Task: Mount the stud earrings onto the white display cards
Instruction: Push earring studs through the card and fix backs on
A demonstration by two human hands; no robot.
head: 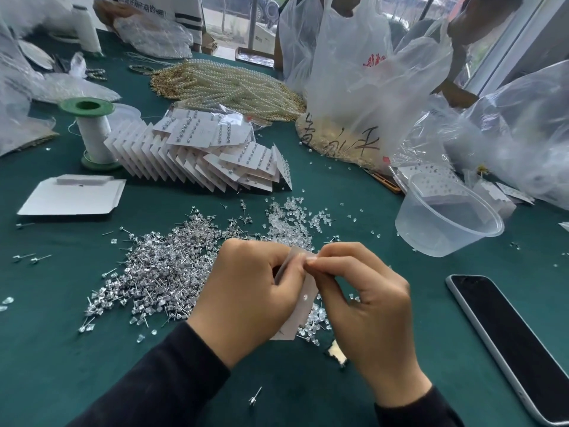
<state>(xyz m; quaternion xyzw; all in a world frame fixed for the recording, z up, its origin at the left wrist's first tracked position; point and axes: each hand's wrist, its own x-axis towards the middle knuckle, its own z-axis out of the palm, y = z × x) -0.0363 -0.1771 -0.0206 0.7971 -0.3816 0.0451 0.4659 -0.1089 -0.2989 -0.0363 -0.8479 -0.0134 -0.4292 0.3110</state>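
Clutches white display card [303, 306] in curled left grip [249, 291]; pinches its top edge with right grip [366, 300]. Cannot read black handwriting or red print on plastic bag [354, 97].

Bare hands; long black sleeves [172, 374] reaching both wrists

Your counter [61, 349] is dark teal-green. Between your left hand [246, 291] and right hand [366, 306] the card [303, 306] is plain white; your sleeves [172, 374] are black. Left of your left hand the studs [154, 272] glint silver. Right of your right hand the phone [511, 343] has a black screen and pale rim.
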